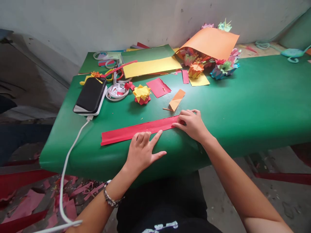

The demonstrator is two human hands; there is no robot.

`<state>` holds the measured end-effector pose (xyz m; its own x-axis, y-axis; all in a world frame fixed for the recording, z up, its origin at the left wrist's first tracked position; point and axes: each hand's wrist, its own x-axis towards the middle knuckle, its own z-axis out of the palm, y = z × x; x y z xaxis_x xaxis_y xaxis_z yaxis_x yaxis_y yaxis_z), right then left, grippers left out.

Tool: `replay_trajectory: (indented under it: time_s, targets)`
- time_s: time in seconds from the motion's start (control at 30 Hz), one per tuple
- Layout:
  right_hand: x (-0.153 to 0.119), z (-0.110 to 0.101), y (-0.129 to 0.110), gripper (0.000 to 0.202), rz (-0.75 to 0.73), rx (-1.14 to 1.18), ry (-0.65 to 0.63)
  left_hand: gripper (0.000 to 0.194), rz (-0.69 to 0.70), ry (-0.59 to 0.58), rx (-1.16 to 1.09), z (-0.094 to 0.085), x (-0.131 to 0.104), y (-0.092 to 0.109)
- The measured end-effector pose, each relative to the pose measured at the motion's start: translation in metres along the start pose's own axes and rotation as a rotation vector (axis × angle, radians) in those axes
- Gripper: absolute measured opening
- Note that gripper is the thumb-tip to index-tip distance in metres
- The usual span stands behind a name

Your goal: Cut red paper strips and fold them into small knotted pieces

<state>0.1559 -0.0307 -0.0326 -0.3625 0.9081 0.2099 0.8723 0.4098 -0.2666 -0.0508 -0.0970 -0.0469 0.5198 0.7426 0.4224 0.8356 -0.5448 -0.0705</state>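
A long red paper strip [136, 130] with a lengthwise crease lies slantwise along the table's near side. My right hand [191, 124] pinches its right end, the fingertips covering that corner. At the strip's lower edge, my left hand [143, 150] rests with index finger and thumb spread apart and the other fingers bent. The left index fingertip touches or nearly touches the strip. Beyond the strip are a folded orange paper piece [177, 100], a red paper square [159, 87] and a small yellow-and-red paper pot [142, 94].
A phone on a white power bank [91, 95] trails a white cable [70, 152] over the left edge. Scissors [116, 72], tape rolls [117, 91] and coloured sheets [153, 66] lie behind. Paper flower pots [224, 68] stand under an orange sheet [211, 42]. Paper scraps [70, 208] litter the floor.
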Motion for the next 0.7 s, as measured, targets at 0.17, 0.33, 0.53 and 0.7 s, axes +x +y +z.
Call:
replay_trajectory:
  time_s: [0.17, 0.33, 0.53, 0.7]
  targets:
    - [-0.002, -0.005, -0.008, 0.025, 0.001, -0.102, -0.003, 0.053, -0.009, 0.01, -0.01, 0.001, 0.0, 0.0]
    - [-0.001, -0.001, -0.03, 0.026, -0.002, -0.233, 0.011, 0.051, -0.008, 0.015, 0.011, 0.002, 0.0, 0.001]
    - [0.0, 0.004, -0.035, 0.025, 0.054, -0.193, 0.018, 0.05, -0.022, -0.013, 0.014, 0.002, -0.001, 0.0]
    - [-0.008, -0.003, -0.012, 0.02, 0.124, -0.18, 0.069, 0.047, -0.014, -0.002, -0.003, 0.001, 0.0, -0.001]
